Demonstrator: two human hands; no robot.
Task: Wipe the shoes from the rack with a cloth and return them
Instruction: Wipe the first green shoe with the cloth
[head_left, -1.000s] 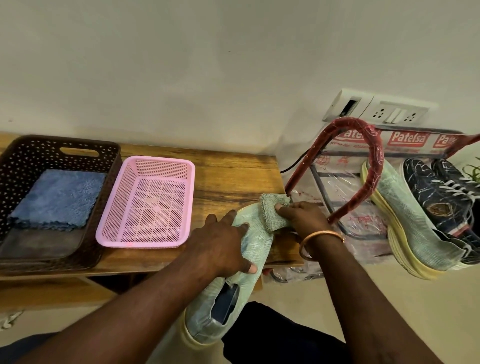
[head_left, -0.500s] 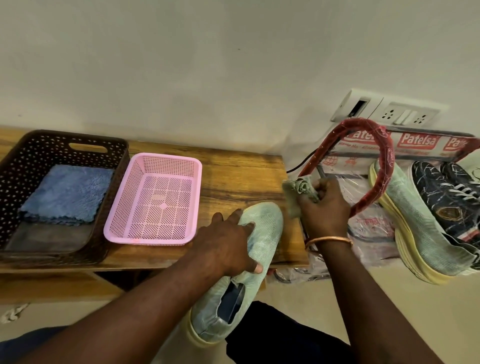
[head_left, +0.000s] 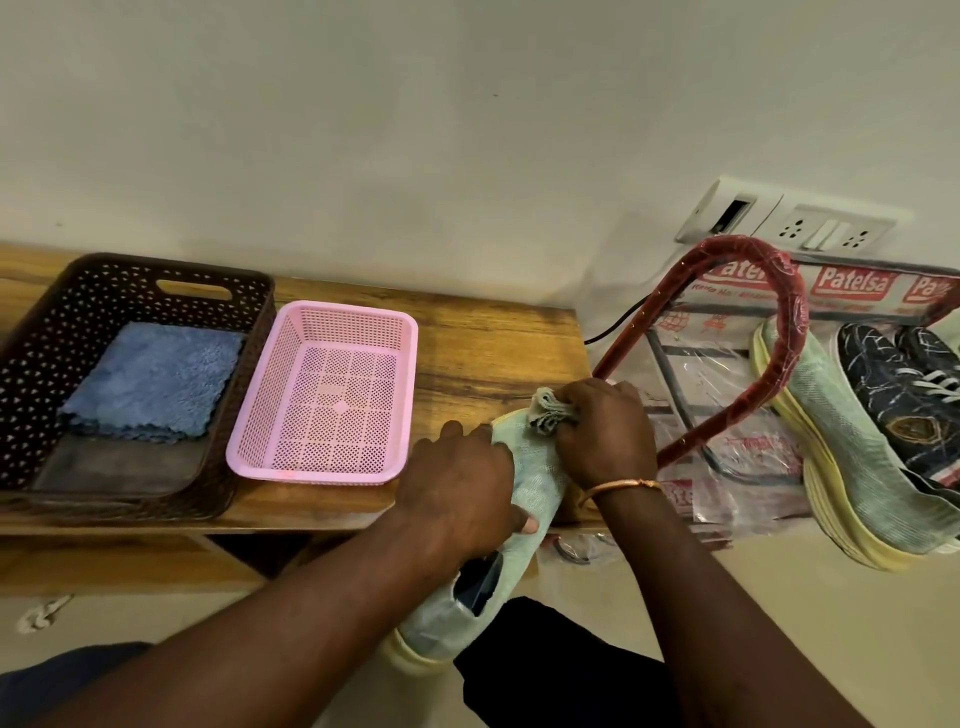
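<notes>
Left hand (head_left: 460, 488) grips the light green shoe (head_left: 537, 470) across the upper, fingers curled over the top, thumb tip showing on the near side. Right hand (head_left: 605, 431) pinches a bunched grey-green cloth (head_left: 550, 413) in curled fingers and presses it on the toe. The shoe is off the rack (head_left: 727, 428), toe over the front edge of the wooden bench (head_left: 493, 343), heel down toward the person's lap; cannot tell if the toe actually rests on the wood. Risk 1: only 1 hand steadies the shoe, so hard wipe pressure at the toe could twist or slide it out of the grip and drop it to the floor. Risk 2: the cloth is wadded small, so contact is narrow and the sides, heel and sole likely get skipped. Risk 3: the right wrist works just beside the rack's red frame; a wide stroke could bump it, and the matching green shoe (head_left: 841, 415) leans tilted there next to the dark sneakers (head_left: 893, 384), so a knock could tip them off. Risk 4: the pink basket (head_left: 322, 474) sits near the left hand and a shove could push it along the bench.
</notes>
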